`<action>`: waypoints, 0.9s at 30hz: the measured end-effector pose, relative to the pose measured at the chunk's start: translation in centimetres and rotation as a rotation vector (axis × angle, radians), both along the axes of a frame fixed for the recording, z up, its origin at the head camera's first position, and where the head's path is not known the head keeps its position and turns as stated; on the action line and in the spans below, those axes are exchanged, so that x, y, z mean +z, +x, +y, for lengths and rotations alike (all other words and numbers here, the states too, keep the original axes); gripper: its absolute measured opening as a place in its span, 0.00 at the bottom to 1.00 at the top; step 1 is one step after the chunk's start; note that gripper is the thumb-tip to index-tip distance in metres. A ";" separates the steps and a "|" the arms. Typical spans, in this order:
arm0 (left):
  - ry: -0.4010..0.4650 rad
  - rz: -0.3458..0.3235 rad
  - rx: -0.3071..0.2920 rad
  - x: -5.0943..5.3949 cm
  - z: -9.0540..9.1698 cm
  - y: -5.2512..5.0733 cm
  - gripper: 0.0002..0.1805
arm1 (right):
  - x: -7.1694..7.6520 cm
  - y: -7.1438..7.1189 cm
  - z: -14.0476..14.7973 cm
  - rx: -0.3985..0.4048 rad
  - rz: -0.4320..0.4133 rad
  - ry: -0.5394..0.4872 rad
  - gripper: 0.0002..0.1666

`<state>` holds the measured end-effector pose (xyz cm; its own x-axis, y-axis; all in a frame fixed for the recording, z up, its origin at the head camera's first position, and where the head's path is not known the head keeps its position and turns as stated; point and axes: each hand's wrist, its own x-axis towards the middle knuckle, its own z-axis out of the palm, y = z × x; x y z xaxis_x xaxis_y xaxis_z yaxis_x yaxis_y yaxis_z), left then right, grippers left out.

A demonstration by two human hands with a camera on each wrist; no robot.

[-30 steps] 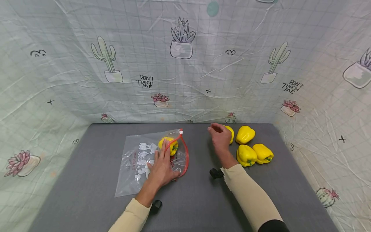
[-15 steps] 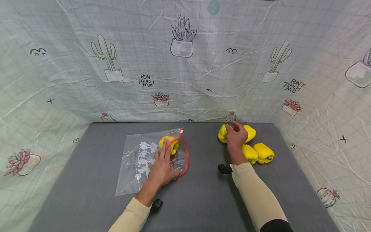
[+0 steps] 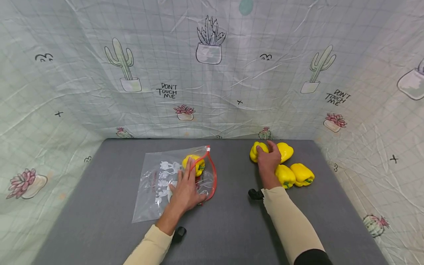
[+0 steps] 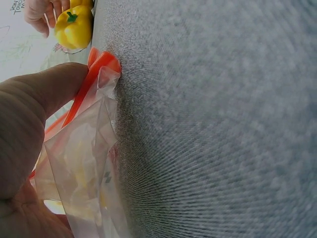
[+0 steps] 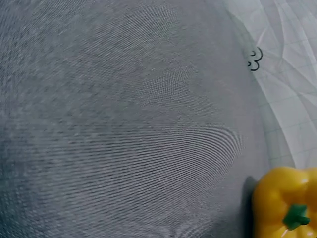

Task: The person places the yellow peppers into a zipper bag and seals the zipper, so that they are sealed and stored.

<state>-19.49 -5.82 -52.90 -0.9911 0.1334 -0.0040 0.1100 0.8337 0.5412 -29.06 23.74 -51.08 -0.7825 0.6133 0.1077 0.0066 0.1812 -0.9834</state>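
A clear zip bag (image 3: pixel 145 187) with white printing and a red zip edge (image 3: pixel 215 175) lies on the left half of the table. One yellow bell pepper (image 3: pixel 200 167) is inside, near the mouth. My left hand (image 3: pixel 185 193) rests on the bag with fingers spread straight; in the left wrist view its thumb (image 4: pixel 59 87) touches the red edge. To the right, my right hand (image 3: pixel 269 162) grips another yellow bell pepper (image 3: pixel 256 151) at the back, thumb against it, far fingers partly hidden. The right wrist view shows no part of that hand, only a yellow bell pepper (image 5: pixel 282 198) with a green stem.
Close beside the right hand lie three more yellow bell peppers: one behind it (image 3: pixel 286 151), one near the wrist (image 3: pixel 285 176) and one farther right (image 3: pixel 302 175). The grey table (image 3: pixel 228 228) ends against a patterned cloth backdrop (image 3: pixel 212 81) at the back and sides.
My right hand has moved right from in front of the back-left pepper, passed over it and taken hold of it. The left hand and bag have stayed in place.
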 end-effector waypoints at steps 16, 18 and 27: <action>-0.016 0.000 0.003 -0.1 0.0 -0.2 0.69 | -1.7 0.1 -0.7 0.077 -0.148 0.089 0.54; -0.017 0.000 0.000 -0.1 0.0 -0.2 0.69 | -2.0 0.1 -0.7 0.071 -0.166 0.103 0.55; -0.021 0.000 0.005 -0.2 0.1 -0.2 0.68 | -2.3 -0.1 -0.9 0.058 -0.146 0.112 0.54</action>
